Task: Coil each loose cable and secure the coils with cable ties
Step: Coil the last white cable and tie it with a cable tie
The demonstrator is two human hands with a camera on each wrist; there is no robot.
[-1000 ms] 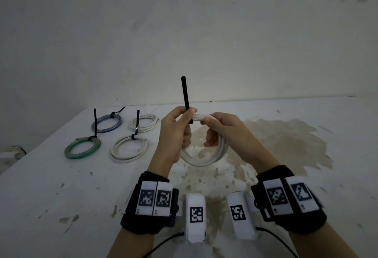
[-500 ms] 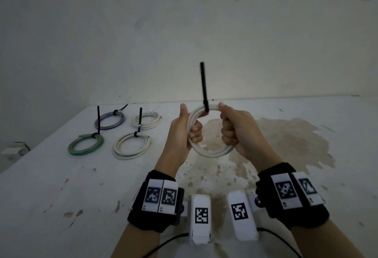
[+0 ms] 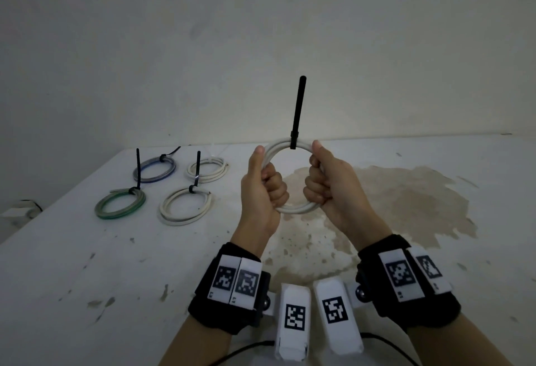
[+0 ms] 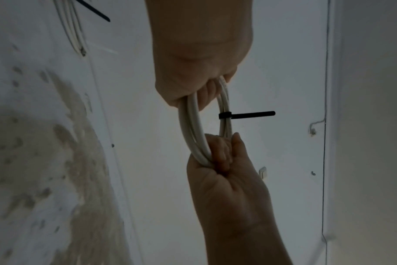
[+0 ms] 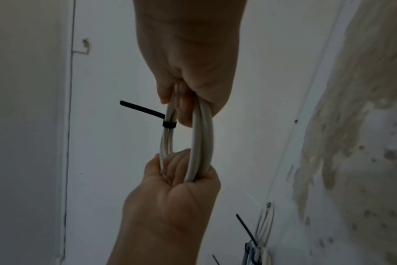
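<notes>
Both hands hold a white cable coil (image 3: 293,209) upright above the table, its ring facing me. My left hand (image 3: 262,182) grips its left side and my right hand (image 3: 327,185) grips its right side, fingers curled round the strands. A black cable tie (image 3: 297,110) is cinched round the top of the coil between my thumbs, and its tail stands straight up. In the left wrist view the coil (image 4: 193,129) runs between the left hand (image 4: 200,71) and the right hand (image 4: 229,179). The right wrist view shows the tie (image 5: 143,109) bent beside the coil (image 5: 202,139).
Several tied coils lie at the table's far left: a blue one (image 3: 155,168), a white one (image 3: 207,169), a green one (image 3: 120,204) and a nearer white one (image 3: 185,206). The white table (image 3: 87,264) has a brown stain (image 3: 406,200) under and right of my hands. A wall stands behind.
The coil rose and turned upright to face me. My left hand left the tie's tail and took the coil's left side. The tie now stands at the top.
</notes>
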